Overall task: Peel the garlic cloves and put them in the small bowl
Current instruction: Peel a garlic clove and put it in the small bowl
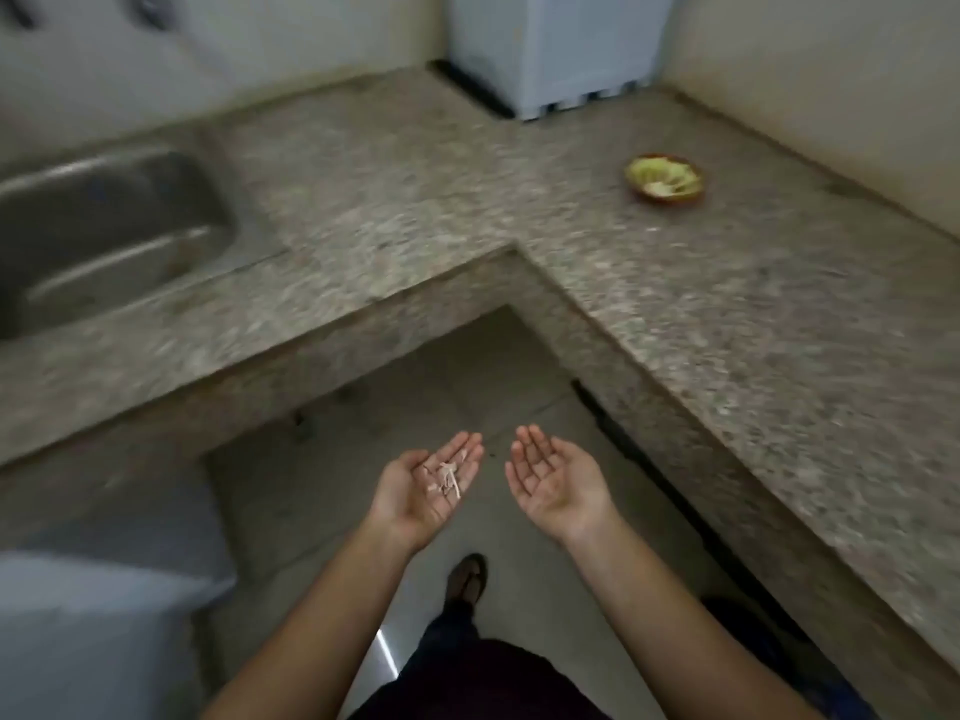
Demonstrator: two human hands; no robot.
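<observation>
Both my hands are held out palm up over the floor, well short of the counter. My left hand (427, 488) lies flat with straight fingers and carries a small heap of pale garlic skins (445, 478) on the palm. My right hand (551, 475) is flat too and holds nothing. The small bowl (665, 179), yellow inside with a brown rim, stands far off on the right wing of the counter, with pale garlic cloves (662, 187) in it.
An L-shaped speckled stone counter (779, 324) runs along the back and right. A steel sink (104, 226) is set in its left part. A white appliance (550, 49) stands in the back corner. A pale box-like object (93, 631) sits at lower left.
</observation>
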